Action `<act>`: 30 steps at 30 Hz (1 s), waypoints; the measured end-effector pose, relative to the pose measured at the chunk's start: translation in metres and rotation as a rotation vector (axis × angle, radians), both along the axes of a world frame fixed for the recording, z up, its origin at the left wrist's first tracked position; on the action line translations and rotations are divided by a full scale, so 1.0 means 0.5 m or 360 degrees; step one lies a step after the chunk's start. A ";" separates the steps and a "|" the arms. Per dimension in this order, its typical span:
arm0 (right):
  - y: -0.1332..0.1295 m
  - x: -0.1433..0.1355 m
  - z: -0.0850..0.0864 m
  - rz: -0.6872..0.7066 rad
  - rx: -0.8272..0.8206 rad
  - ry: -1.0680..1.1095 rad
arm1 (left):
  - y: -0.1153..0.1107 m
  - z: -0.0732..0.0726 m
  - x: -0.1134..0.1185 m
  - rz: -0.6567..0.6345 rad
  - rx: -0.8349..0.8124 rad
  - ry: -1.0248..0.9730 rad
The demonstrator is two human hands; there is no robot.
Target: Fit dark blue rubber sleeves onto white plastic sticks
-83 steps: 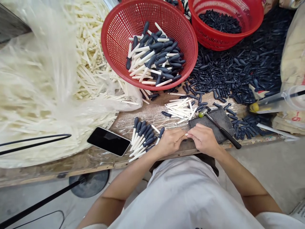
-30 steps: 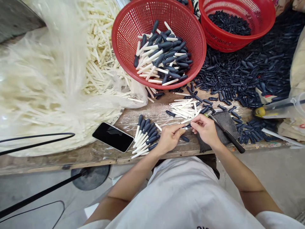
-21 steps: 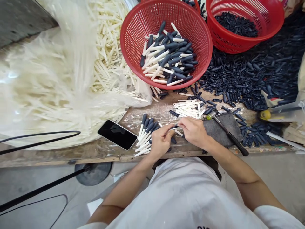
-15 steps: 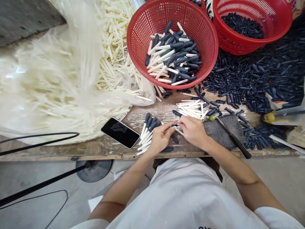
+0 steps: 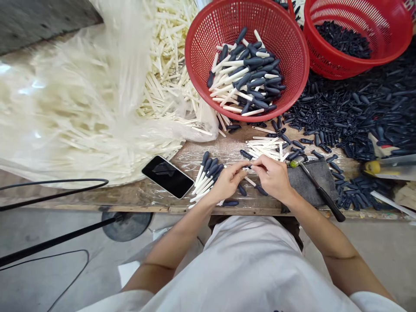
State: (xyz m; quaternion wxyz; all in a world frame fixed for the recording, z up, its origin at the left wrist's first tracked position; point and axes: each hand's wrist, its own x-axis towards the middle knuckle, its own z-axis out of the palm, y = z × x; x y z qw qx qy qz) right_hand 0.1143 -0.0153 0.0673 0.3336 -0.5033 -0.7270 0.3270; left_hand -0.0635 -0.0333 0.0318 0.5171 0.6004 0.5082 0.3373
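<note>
My left hand (image 5: 228, 183) and my right hand (image 5: 274, 178) meet over the table edge, both with fingers pinched. Between their fingertips is a small dark handle piece (image 5: 248, 167), mostly covered by the fingers. Just below, a white stick (image 5: 250, 181) with a dark handle end (image 5: 261, 190) lies on the table under my right hand. Beside my left hand is a row of white sticks with dark handles (image 5: 205, 177). Beyond my right hand lies a pile of bare white sticks (image 5: 264, 146).
A red basket (image 5: 191, 56) of handled sticks stands behind, with another red basket (image 5: 351, 65) of dark pieces to its right. Loose dark handles (image 5: 351, 104) cover the right side. A hammer (image 5: 320, 186) rests on a grey block (image 5: 294, 182); a phone (image 5: 168, 177) lies left.
The camera view has shifted slightly, moving the table items rightward. My fingertips stay together around the small dark piece. A dark handle end now shows beneath my right hand.
</note>
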 end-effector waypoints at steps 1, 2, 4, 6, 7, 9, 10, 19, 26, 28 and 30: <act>0.003 0.003 -0.003 -0.0009 -0.0066 0.0037 | 0.002 0.001 -0.001 -0.0043 0.0005 -0.0002; 0.005 0.004 -0.005 -0.0023 -0.0133 0.0082 | 0.004 0.003 -0.001 -0.0067 0.0012 -0.0003; 0.006 0.005 -0.007 -0.0063 -0.0243 0.0172 | 0.005 0.006 0.003 -0.0049 0.0023 0.0013; 0.003 0.004 -0.006 -0.0116 -0.0202 0.0154 | 0.002 0.009 0.010 0.0041 0.0032 0.0054; 0.003 0.003 -0.005 -0.0126 -0.0129 0.0105 | 0.000 0.010 0.014 0.0102 0.0035 0.0069; 0.008 0.003 -0.009 -0.0086 -0.0025 0.0020 | -0.005 0.009 0.019 0.0203 0.0013 0.0024; 0.016 0.002 -0.015 -0.0032 -0.0040 0.0016 | -0.007 0.007 0.018 0.0242 -0.0029 -0.0048; 0.106 -0.075 -0.098 0.0292 -0.0069 -0.0965 | -0.008 0.003 -0.027 0.0746 -0.0702 -0.0736; 0.071 -0.039 -0.055 0.0135 -0.0383 0.0050 | -0.015 0.007 -0.019 0.0679 -0.0658 -0.0704; 0.054 -0.016 -0.041 0.0083 -0.0582 0.0568 | -0.017 0.003 0.001 0.0585 -0.0595 -0.0629; 0.035 0.002 -0.033 0.0001 -0.0669 0.0807 | -0.020 0.000 0.025 0.0483 -0.0489 -0.0494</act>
